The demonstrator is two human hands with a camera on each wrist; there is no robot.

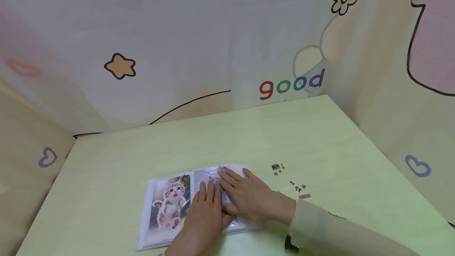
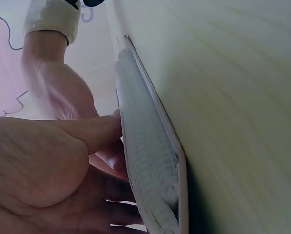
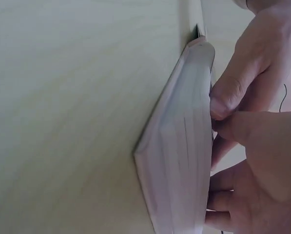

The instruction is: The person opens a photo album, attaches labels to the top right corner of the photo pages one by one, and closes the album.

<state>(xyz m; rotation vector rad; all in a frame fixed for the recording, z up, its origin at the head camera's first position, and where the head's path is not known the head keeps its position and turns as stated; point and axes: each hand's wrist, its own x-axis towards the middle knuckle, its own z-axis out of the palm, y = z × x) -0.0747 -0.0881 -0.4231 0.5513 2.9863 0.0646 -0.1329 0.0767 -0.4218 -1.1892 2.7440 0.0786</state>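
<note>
A photo album with clear sleeves [image 1: 145,224] lies spread on the table, a kitten picture [image 1: 170,204] showing on its left page. My left hand [image 1: 204,218] rests with straight fingers on the right page near the spine. Beside it, my right hand [image 1: 250,196] presses flat on the same page, fingers extended toward its top. The hands hide much of that page, where shiny film and some small printed bits show. Both thumbs touch the page close together in the right wrist view, above the thick stack of leaves [image 3: 179,141].
Several small cut-outs or stickers [image 1: 275,166] lie right of the album, with a pinkish strip [image 1: 304,196] nearer the right forearm. A dark object [image 1: 291,244] shows under the right sleeve. Printed cloth walls [image 1: 199,50] stand behind the pale green table [image 1: 106,161].
</note>
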